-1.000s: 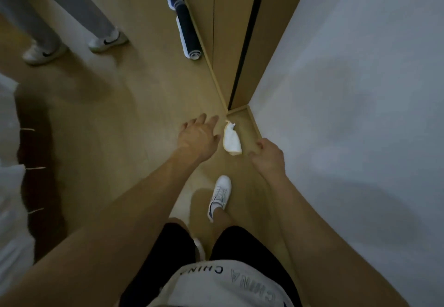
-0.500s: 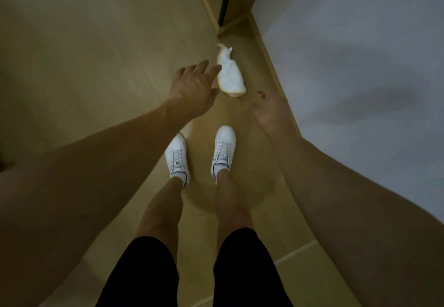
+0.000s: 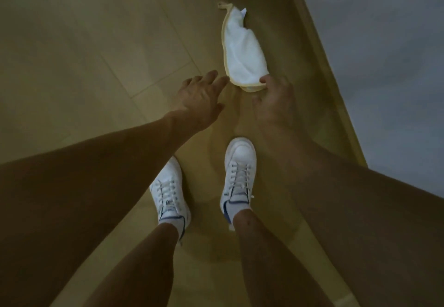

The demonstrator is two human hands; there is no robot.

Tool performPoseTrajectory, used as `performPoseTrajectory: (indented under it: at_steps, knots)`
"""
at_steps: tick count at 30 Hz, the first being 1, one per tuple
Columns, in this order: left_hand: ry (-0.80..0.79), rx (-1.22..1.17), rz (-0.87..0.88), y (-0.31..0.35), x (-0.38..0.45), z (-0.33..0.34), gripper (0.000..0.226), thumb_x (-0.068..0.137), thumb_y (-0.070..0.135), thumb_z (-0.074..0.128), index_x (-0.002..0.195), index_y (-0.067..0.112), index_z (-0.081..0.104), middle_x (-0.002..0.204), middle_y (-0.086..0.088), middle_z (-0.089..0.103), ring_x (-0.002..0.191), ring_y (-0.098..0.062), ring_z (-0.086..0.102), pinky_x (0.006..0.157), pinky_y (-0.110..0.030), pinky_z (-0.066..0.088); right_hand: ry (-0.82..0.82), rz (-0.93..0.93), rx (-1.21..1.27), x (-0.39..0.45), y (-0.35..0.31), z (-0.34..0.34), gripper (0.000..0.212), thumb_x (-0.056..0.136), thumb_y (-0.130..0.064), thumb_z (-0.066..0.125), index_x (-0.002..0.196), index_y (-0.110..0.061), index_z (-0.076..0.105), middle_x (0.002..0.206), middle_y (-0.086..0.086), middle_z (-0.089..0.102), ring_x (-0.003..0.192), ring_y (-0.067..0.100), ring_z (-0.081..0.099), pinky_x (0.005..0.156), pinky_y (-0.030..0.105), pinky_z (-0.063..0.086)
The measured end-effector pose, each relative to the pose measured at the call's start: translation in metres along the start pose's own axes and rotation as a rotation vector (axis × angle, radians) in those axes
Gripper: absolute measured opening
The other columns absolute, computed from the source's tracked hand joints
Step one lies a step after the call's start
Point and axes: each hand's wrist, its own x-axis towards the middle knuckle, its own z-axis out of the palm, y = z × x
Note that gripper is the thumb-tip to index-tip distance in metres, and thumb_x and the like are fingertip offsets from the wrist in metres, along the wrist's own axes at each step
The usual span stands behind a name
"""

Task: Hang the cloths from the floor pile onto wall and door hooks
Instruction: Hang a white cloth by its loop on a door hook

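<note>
While the cloth (image 3: pixel 242 49) lies on the floor (image 3: pixel 96 42), its near hem at the right hand's (image 3: pixel 272 101) fingertips, grip unclear, the left hand (image 3: pixel 201 100) spreads open just beside it; a shallow pinch could slip off.

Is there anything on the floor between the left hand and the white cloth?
No. In the head view, only bare wooden floor separates the left hand from the white cloth.

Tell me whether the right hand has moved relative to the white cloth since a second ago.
Yes. The right hand has closed in on the white cloth lying on the floor; its fingertips now meet the cloth's near yellow-trimmed edge, where earlier a gap showed.
</note>
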Motion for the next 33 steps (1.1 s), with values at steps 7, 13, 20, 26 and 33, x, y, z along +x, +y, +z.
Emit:
performPoseTrajectory:
  at_steps: [7,13,20,26,33]
  knots:
    - [0.026,0.001,0.029,-0.002,0.062,0.034,0.07,0.092,0.04,0.058,0.151,0.025,0.024,0.159,-0.005,0.023,0.135,-0.034,0.038,0.108,-0.046,0.032,0.054,-0.095,-0.193,0.052,0.012,0.049,0.048,0.089,-0.023,0.06,0.135,-0.025,0.046,0.144,0.003,0.038,0.131,0.023,0.037,0.107,0.037,0.035]
    - [0.039,-0.049,0.009,-0.002,0.071,0.036,0.069,0.092,0.038,0.058,0.151,0.026,0.025,0.159,-0.004,0.022,0.135,-0.032,0.036,0.109,-0.045,0.03,0.04,-0.074,-0.122,0.074,0.027,0.066,0.023,0.089,-0.012,0.058,0.111,-0.02,0.059,0.121,0.005,0.051,0.105,0.024,0.054,0.089,0.036,0.049]
    - [0.024,-0.043,-0.001,0.001,0.054,0.013,0.073,0.088,0.022,0.063,0.151,0.027,0.025,0.159,-0.002,0.022,0.136,-0.03,0.035,0.109,-0.042,0.029,-0.114,-0.11,-0.167,0.067,0.034,0.057,0.045,0.086,-0.011,0.059,0.129,-0.021,0.049,0.136,0.007,0.044,0.115,0.028,0.051,0.089,0.036,0.047]
    - [0.032,-0.023,-0.013,-0.003,0.066,0.021,0.073,0.088,0.021,0.063,0.15,0.029,0.026,0.159,-0.002,0.022,0.138,-0.029,0.033,0.112,-0.044,0.027,-0.001,-0.161,-0.219,0.077,0.038,0.072,0.029,0.09,-0.01,0.055,0.118,-0.014,0.053,0.12,0.012,0.054,0.104,0.029,0.056,0.084,0.04,0.052]
    - [0.01,-0.032,-0.025,0.0,0.058,0.026,0.073,0.089,0.021,0.063,0.151,0.029,0.024,0.159,-0.002,0.021,0.138,-0.029,0.033,0.111,-0.044,0.028,-0.033,-0.103,0.08,0.077,0.045,0.071,0.021,0.09,-0.008,0.053,0.109,-0.01,0.061,0.112,0.008,0.062,0.1,0.022,0.059,0.081,0.03,0.051]
